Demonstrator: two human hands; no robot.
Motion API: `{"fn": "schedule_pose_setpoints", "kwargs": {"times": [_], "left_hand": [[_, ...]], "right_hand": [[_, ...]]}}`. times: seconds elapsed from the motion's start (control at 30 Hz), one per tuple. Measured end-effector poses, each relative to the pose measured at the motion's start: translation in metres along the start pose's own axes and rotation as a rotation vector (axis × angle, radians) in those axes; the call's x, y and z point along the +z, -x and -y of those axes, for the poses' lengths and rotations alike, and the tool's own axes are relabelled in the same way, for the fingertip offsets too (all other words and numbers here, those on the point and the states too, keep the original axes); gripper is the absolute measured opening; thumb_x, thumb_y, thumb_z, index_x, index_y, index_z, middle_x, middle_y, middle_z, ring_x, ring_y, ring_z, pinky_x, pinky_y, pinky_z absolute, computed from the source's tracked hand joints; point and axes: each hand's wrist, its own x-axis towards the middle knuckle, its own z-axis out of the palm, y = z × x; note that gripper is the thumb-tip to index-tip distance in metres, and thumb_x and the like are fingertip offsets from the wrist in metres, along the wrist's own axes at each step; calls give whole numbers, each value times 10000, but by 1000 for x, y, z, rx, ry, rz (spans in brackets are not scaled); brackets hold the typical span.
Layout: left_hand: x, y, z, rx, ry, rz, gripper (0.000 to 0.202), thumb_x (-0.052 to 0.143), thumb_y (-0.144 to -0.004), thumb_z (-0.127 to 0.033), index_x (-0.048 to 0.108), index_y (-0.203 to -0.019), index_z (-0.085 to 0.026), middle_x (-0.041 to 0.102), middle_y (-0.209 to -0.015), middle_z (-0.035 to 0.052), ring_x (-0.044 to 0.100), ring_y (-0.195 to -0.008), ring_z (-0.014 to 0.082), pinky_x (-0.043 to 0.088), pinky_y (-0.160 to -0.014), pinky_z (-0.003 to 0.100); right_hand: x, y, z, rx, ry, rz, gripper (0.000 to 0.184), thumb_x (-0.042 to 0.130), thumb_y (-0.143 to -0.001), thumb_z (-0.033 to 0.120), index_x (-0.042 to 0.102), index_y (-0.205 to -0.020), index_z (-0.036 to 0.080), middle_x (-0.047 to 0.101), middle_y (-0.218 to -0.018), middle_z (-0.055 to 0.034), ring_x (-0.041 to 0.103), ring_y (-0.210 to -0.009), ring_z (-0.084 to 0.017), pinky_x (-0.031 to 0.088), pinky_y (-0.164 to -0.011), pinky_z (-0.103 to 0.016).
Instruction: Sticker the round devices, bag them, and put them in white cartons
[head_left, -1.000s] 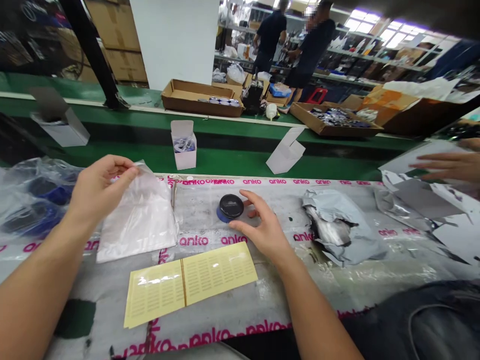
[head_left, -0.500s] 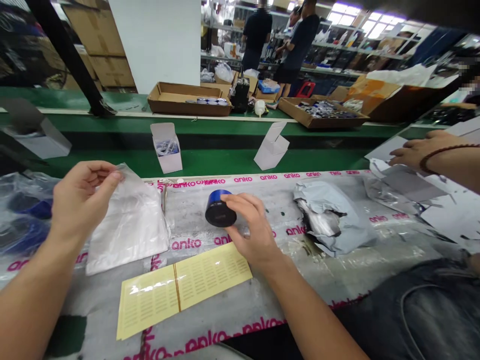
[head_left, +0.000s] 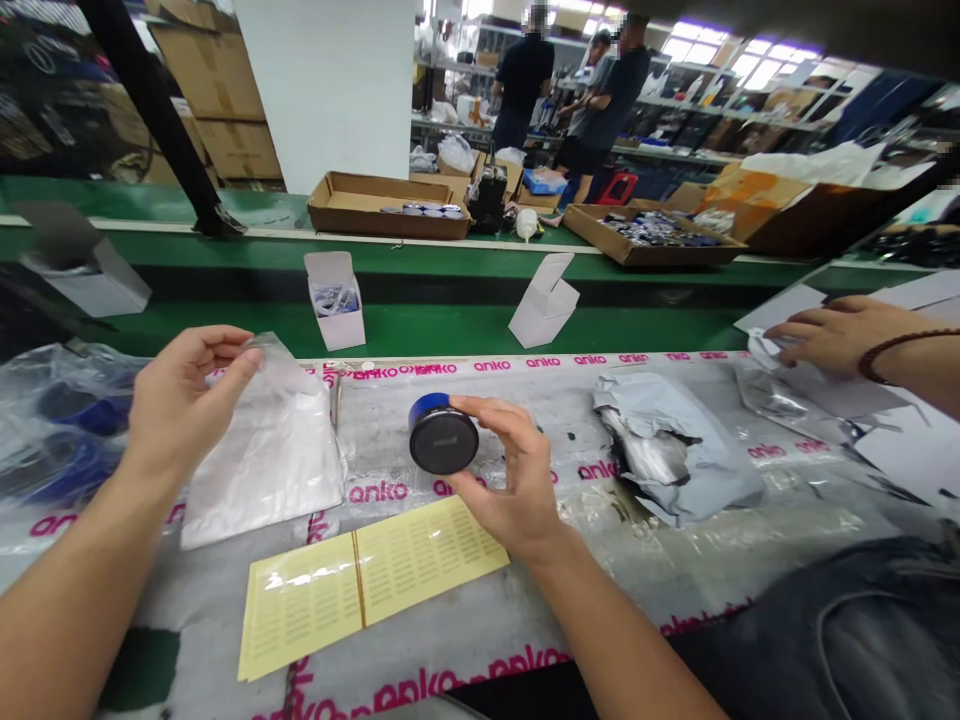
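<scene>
My right hand (head_left: 510, 480) grips a small round blue device with a black face (head_left: 442, 436), lifted off the table and tipped so the black face points toward me. My left hand (head_left: 184, 400) pinches the top corner of a clear plastic bag (head_left: 270, 450) that rests on the table at left. A yellow sheet of small labels (head_left: 367, 580) lies in front of me, between my forearms.
A crumpled grey bag (head_left: 667, 450) lies right of centre. Another person's hand (head_left: 832, 335) rests on paper at far right. Two open white boxes (head_left: 336, 298) (head_left: 546, 298) stand on the green conveyor. Bagged blue items (head_left: 52, 420) sit far left. Cardboard trays line the back.
My right hand picked the round device up from the table and turned it so its black face points at me. My left hand kept its pinch on the bag.
</scene>
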Motion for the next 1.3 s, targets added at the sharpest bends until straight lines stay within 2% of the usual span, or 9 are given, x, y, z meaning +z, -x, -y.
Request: {"fn": "schedule_pose_setpoints", "kwargs": {"times": [0.07, 0.23, 0.4, 0.53, 0.67, 0.83, 0.97, 1.3], "left_hand": [[0, 0, -2, -17, 3, 6, 309, 700, -810, -373, 691, -1078, -220, 732, -1005, 33, 692, -928, 213, 543, -823, 317], [1, 0, 1, 14, -45, 13, 317, 698, -818, -394, 696, -1085, -224, 740, -1039, 37, 694, -955, 226, 538, -933, 368], [3, -2, 6, 35, -6, 0, 368, 699, -797, -420, 701, -1093, -202, 746, -1088, 74, 689, -954, 245, 542, -935, 413], [5, -2, 4, 38, 21, -44, 398, 697, -740, -450, 718, -1057, -209, 755, -1003, 59, 701, -922, 240, 555, -886, 390], [6, -2, 2, 21, 32, -40, 418, 700, -718, -461, 719, -1048, -206, 755, -1007, 64, 707, -934, 241, 555, -844, 360], [5, -1, 0, 38, 21, -40, 409, 702, -716, -474, 730, -1032, -216, 758, -991, 51, 701, -933, 236, 541, -877, 359], [3, 1, -3, 30, 0, -35, 392, 700, -723, -470, 731, -1030, -228, 767, -1034, 49, 704, -993, 252, 525, -814, 321], [1, 2, -4, 19, -10, -31, 378, 691, -730, -475, 730, -1018, -233, 771, -1066, 45, 707, -1033, 268, 513, -827, 321]], "right_hand": [[1, 1, 0, 6, 15, 0, 589, 684, -870, 106, 408, -1343, 321, 644, -1314, -83, 593, -1267, -272, 558, -1026, -549], [-2, -3, 3, -68, 35, -52, 593, 638, -882, 35, 409, -1325, 357, 652, -1304, -56, 600, -1222, -247, 573, -996, -538], [-3, -5, 3, -109, 93, -86, 626, 626, -866, 5, 405, -1325, 370, 663, -1294, -49, 614, -1202, -252, 595, -965, -544], [-2, -6, 0, -179, 45, -129, 659, 643, -843, -26, 435, -1350, 339, 675, -1279, -61, 619, -1185, -250, 606, -942, -522], [-1, -7, 1, -174, 18, -134, 690, 685, -824, -36, 451, -1371, 314, 669, -1299, -76, 606, -1195, -256, 590, -962, -525], [-3, -6, 5, -290, 133, -212, 730, 635, -776, -118, 478, -1362, 289, 704, -1257, -64, 610, -1167, -248, 610, -916, -486], [-3, -4, 6, -325, 194, -265, 745, 582, -769, -127, 486, -1358, 318, 709, -1251, -21, 614, -1167, -234, 621, -900, -467], [-2, -5, 5, -322, 116, -222, 779, 591, -781, -129, 465, -1408, 315, 688, -1323, -52, 611, -1273, -266, 615, -957, -579]]}}
